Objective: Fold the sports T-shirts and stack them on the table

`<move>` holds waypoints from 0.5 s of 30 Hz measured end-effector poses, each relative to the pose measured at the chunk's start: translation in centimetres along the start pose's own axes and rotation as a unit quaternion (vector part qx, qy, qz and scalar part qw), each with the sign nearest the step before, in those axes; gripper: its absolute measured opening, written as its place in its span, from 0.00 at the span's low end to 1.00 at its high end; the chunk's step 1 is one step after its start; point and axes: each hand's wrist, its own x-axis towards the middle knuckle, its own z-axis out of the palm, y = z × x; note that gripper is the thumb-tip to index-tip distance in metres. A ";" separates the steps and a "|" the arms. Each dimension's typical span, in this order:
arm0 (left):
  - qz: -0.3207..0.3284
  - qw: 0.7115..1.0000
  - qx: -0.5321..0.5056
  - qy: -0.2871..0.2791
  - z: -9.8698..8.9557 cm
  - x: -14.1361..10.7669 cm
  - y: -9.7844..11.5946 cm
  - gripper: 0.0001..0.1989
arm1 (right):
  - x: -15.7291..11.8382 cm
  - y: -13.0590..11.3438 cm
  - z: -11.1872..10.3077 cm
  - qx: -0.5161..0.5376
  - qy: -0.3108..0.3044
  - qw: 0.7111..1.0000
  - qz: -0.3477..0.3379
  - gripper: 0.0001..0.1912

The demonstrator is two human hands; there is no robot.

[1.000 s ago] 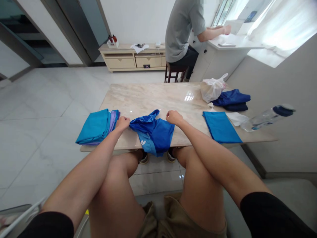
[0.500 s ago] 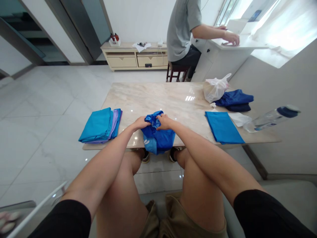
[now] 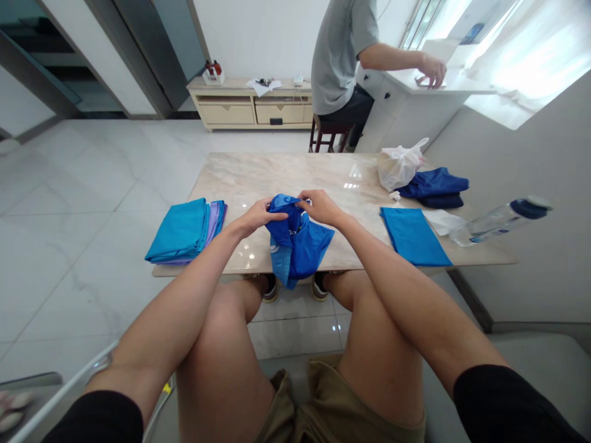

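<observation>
A blue cloth bag point(image 3: 308, 248) with a lighter blue panel hangs partly over the near edge of the marble-patterned table point(image 3: 258, 175). Its top edge is held up and partly spread between both hands. My left hand point(image 3: 259, 216) grips the left side of this edge, thumb across the front. On the other side, my right hand point(image 3: 320, 205) pinches the edge between thumb and fingers. To the left lies a folded stack of teal and purple cloth point(image 3: 180, 229). A folded blue cloth point(image 3: 414, 235) lies flat to the right.
At the table's right are a white plastic bag point(image 3: 399, 166), dark blue cloth point(image 3: 436, 184), white tissue point(image 3: 444, 221) and a clear bottle point(image 3: 501, 223). Beyond the table, a person in grey point(image 3: 335, 58) sits at a white counter point(image 3: 415, 86).
Both hands have moved apart slightly and up. The crumpled top of the blue bag is now drawn open between them, and its right side flares outward.
</observation>
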 end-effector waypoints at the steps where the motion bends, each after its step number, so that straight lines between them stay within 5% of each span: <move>1: -0.016 1.000 0.013 -0.016 0.0 -0.1 0.2 0.30 | 0.1 0.1 -0.3 0.024 0.031 0.999 0.019 0.09; 5: -0.074 0.993 0.081 -0.048 -0.3 -0.6 0.7 0.23 | 0.9 1.1 -2.2 0.189 0.171 0.962 0.098 0.07; 8: -0.055 0.993 0.101 0.003 -0.4 -0.4 1.0 0.18 | 0.7 2.3 -3.7 0.298 0.253 0.910 0.136 0.09; 11: -0.038 0.993 0.107 0.044 -0.2 0.1 1.1 0.13 | -0.1 3.5 -4.2 0.323 0.294 0.884 0.168 0.16; 15: -0.063 0.998 0.028 -0.003 0.9 0.3 1.2 0.17 | -0.7 5.1 -3.6 0.311 0.325 0.860 0.241 0.19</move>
